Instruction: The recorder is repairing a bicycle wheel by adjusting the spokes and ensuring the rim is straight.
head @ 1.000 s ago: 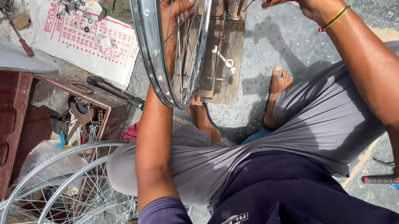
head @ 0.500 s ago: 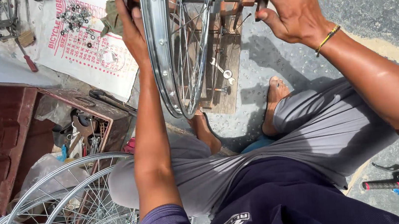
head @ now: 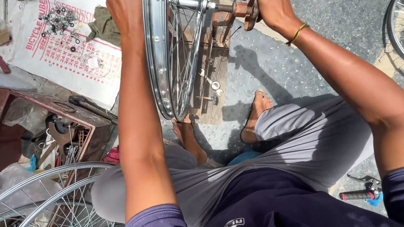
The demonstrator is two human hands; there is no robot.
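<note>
Two hands on job: left hand [head: 125, 6] steadying wheel rim [head: 157, 58], grip hidden; right hand [head: 270, 3] closed on axle-end nut [head: 251, 10]. Truing/tightening step, prob. Next: small careful turn, rim kept upright.

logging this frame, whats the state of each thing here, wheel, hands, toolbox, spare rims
bicycle wheel: upright, edge-on, axle resting on a wooden stand
left hand: on the wheel's rim side, grip hidden
right hand: grasping the stand's top at the axle end
toolbox: open, tools inside
spare rims: lying stacked on the ground
screwdriver: lying on a printed sheet
</note>
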